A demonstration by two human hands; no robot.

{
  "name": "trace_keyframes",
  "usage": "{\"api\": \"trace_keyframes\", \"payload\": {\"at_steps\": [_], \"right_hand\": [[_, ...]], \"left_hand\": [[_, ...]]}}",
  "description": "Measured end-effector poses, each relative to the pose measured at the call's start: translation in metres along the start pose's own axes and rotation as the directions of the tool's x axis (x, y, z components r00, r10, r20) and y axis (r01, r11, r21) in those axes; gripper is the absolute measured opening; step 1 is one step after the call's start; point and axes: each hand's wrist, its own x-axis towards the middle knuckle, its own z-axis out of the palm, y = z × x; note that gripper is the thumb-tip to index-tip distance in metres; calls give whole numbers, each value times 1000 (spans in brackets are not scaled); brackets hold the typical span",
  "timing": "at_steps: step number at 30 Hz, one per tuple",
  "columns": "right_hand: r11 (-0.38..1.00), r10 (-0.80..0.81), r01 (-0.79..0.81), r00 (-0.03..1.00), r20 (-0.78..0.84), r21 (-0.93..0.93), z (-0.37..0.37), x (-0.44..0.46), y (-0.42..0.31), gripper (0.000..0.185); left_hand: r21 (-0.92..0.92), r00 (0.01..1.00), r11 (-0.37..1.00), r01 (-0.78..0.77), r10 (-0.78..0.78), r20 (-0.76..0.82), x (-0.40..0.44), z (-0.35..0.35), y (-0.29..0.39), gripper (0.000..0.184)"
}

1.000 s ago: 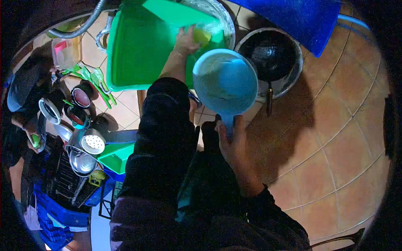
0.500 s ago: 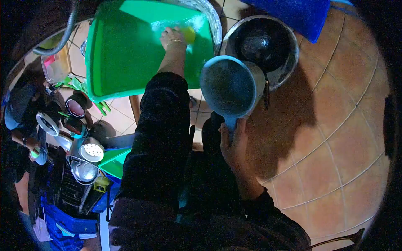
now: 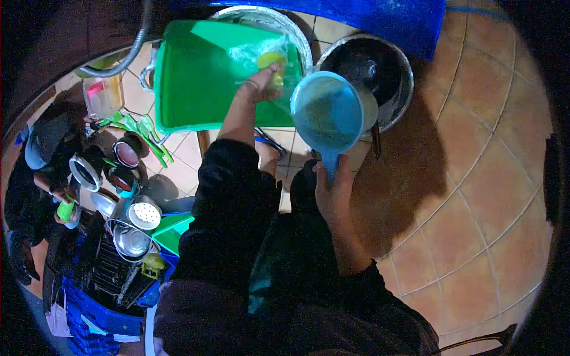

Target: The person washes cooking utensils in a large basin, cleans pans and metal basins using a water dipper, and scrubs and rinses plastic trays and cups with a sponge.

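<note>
Our L hand [image 3: 266, 83] grips a yellow sponge [image 3: 271, 59] in the green tub [image 3: 190, 89], w/ suds [image 3: 240, 53] unrinsed; our R hand [image 3: 333, 188] clamps the blue dipper [image 3: 326, 113].

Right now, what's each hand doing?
Left hand: closed on the yellow sponge, over the green tub.
Right hand: closed around the blue dipper's handle.
</note>
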Motion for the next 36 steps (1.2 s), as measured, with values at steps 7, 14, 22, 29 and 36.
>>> {"api": "trace_keyframes", "payload": {"at_steps": [7, 14, 22, 29, 36], "right_hand": [[990, -26, 32, 999, -48, 139, -32, -18, -9, 33], [995, -38, 44, 997, -72, 90, -57, -26, -8, 32], [953, -51, 88, 990, 132, -290, -61, -33, -17, 30], [947, -65, 141, 964, 258, -287, -33, -45, -70, 23], [920, -232, 297, 938, 257, -257, -38, -58, -97, 23]], "left_hand": [[-36, 801, 801, -598, 595, -73, -121, 73, 85, 66], [904, 922, 314, -288, 345, 174, -136, 56, 61, 93], [917, 931, -382, 115, 364, 35, -136, -8, -38, 14], [898, 909, -427, 109, 408, 84, -168, -9, -24, 18], [978, 818, -206, -7, 561, 124, -201, -4, -29, 16]]}}
